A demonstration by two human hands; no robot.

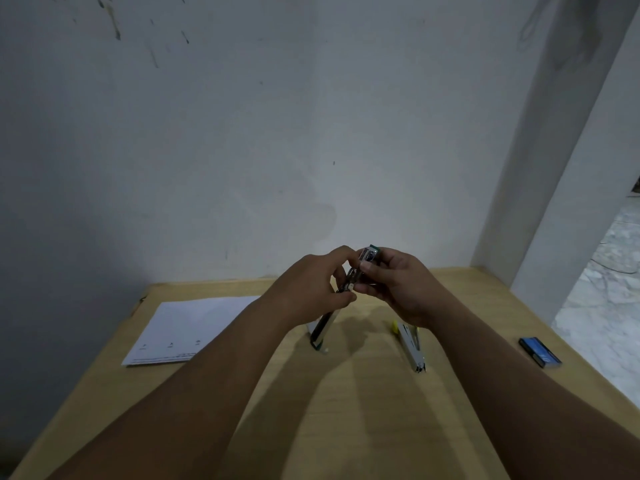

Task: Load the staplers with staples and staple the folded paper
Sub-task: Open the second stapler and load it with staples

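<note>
Both hands raised above wooden surface (346, 427) | left hand (311, 285) grip and right hand (398, 285) grip both pinch green stapler (360, 271) | yellow stapler (410, 344), paper (187, 327) lie below

A green-ended metal stapler (349, 282) was held above the desk, swung open, its lower arm hanging down. A yellow-tipped stapler (411, 346) lay open on the desk, right of it. The folded paper (183, 329) lay flat at left, a blue staple box (540, 352) far right.
</note>
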